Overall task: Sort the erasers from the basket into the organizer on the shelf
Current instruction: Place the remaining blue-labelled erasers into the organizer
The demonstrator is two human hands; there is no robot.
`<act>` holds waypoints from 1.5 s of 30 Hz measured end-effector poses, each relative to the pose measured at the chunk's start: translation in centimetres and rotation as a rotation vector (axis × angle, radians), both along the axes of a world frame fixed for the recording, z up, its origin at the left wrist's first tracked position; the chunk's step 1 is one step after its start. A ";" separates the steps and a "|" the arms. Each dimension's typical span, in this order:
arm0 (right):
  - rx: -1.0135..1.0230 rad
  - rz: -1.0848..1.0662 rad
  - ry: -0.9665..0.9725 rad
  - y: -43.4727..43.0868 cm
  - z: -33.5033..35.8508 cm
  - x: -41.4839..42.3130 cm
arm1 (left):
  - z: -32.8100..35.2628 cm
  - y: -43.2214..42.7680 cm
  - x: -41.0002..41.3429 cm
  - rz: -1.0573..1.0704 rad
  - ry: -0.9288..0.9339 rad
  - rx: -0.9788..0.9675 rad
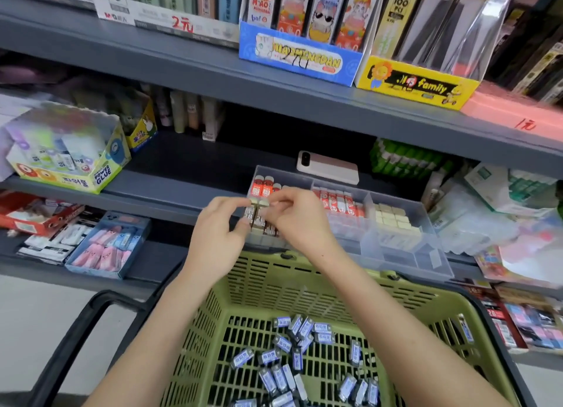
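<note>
A clear plastic organizer (405,254) sits on the middle shelf, with red-sleeved erasers (341,201) and cream erasers (393,219) in its compartments. Over its left compartment, my left hand (219,230) and my right hand (297,216) both pinch a small stack of brown-sleeved erasers (259,216). Below them a green basket (253,288) holds several blue-sleeved erasers (300,352) scattered on its floor.
A pink phone (327,166) lies on the shelf behind the organizer. A glue display box (64,154) stands at the left, a blue box of pink items (108,245) below it. Green glue sticks (405,160) and packets crowd the right. The basket's black handle (82,324) juts left.
</note>
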State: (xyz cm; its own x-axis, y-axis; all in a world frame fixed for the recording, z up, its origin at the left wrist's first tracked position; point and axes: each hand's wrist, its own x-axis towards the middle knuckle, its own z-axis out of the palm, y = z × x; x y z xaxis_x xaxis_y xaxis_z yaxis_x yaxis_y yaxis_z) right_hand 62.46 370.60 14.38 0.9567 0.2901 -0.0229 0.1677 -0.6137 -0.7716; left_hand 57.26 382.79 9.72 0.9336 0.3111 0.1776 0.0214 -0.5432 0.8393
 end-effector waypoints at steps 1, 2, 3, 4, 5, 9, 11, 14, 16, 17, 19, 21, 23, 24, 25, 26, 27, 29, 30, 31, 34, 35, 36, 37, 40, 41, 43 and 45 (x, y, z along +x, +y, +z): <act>0.035 0.002 -0.031 -0.7 0.1 -0.6 | 0.1 0.0 -0.2 0.007 -0.017 0.007; 0.103 0.020 -0.036 -1.7 0.1 -1.4 | 0.2 -0.1 -0.4 0.021 -0.049 0.015; 0.181 0.055 -0.016 -2.9 -0.1 -2.3 | 0.3 -0.1 -0.8 0.041 -0.095 0.022; 0.240 0.098 0.018 -4.3 -0.5 -3.4 | 0.3 -0.3 -1.4 0.059 -0.146 0.032; 0.265 0.139 0.052 -5.8 -1.2 -4.6 | 0.3 -0.4 -2.1 0.068 -0.193 0.045; -0.075 0.174 0.115 -10.9 -8.1 -7.2 | -0.9 -1.5 -5.1 -0.045 -0.218 0.102; -0.384 0.224 0.106 -12.7 -12.5 -7.2 | -2.0 -2.3 -5.5 -0.161 -0.104 0.165; -0.535 0.355 0.031 -13.6 -17.6 -6.9 | -4.3 -3.7 -5.0 -0.383 0.168 0.299; -0.573 0.435 -0.009 -13.5 -20.0 -6.9 | -6.4 -4.7 -4.6 -0.502 0.354 0.362; -0.578 0.447 -0.025 -13.5 -20.9 -6.9 | -7.6 -5.1 -4.4 -0.548 0.435 0.401; -0.573 0.417 -0.030 -13.8 -22.0 -6.7 | -10.3 -6.0 -4.1 -0.615 0.556 0.483; -0.583 0.387 0.006 -14.7 -22.6 -6.4 | -13.0 -6.6 -4.2 -0.656 0.622 0.492; -0.627 0.381 0.044 -15.5 -23.1 -6.3 | -15.4 -7.0 -4.5 -0.681 0.643 0.461; -0.648 0.393 0.042 -15.8 -23.3 -6.3 | -16.4 -7.2 -4.7 -0.686 0.639 0.456; -0.668 0.409 0.029 -16.0 -23.4 -6.3 | -17.3 -7.4 -5.0 -0.681 0.631 0.458; -0.686 0.425 0.012 -16.1 -23.5 -6.5 | -18.0 -7.5 -5.1 -0.667 0.617 0.462; -0.704 0.437 -0.003 -16.1 -23.6 -6.6 | -18.6 -7.6 -5.2 -0.649 0.603 0.471; -0.752 0.447 -0.016 -16.0 -23.6 -6.7 | -19.3 -7.7 -5.1 -0.638 0.577 0.525; -0.784 0.449 -0.020 -15.9 -23.6 -6.8 | -19.4 -7.7 -4.9 -0.645 0.565 0.566; -0.812 0.446 -0.020 -15.7 -23.5 -6.9 | -19.4 -7.6 -4.6 -0.651 0.559 0.602; -0.790 0.385 0.024 -15.1 -23.4 -7.4 | -19.3 -7.3 -4.2 -0.652 0.563 0.631; -0.746 0.348 0.050 -15.0 -23.3 -7.4 | -19.1 -7.3 -4.2 -0.644 0.564 0.610; -0.692 0.304 0.079 -15.0 -23.2 -7.5 | -18.8 -7.4 -4.3 -0.608 0.564 0.541; -0.632 0.260 0.109 -15.0 -22.9 -7.5 | -18.3 -7.8 -4.4 -0.534 0.567 0.399; -0.401 0.124 0.182 -14.7 -21.9 -7.6 | -16.4 -9.7 -4.7 -0.131 0.565 -0.469; -0.310 0.073 0.189 -14.4 -21.3 -7.8 | -15.6 -10.5 -4.7 -0.024 0.597 -0.770; -0.168 -0.014 0.170 -13.4 -19.8 -8.1 | -14.5 -11.7 -4.6 0.045 0.713 -1.191; -0.097 0.009 0.180 -12.5 -18.1 -8.3 | -13.9 -12.3 -4.6 0.032 0.769 -1.449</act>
State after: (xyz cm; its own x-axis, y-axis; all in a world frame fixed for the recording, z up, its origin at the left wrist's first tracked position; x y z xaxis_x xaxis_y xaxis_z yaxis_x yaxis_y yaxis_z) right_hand 54.21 358.11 -3.73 0.9322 0.2865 -0.2213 0.0382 -0.6856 -0.7270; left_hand 52.69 370.48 -4.20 0.6498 -0.1858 -0.7370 0.6445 0.6487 0.4047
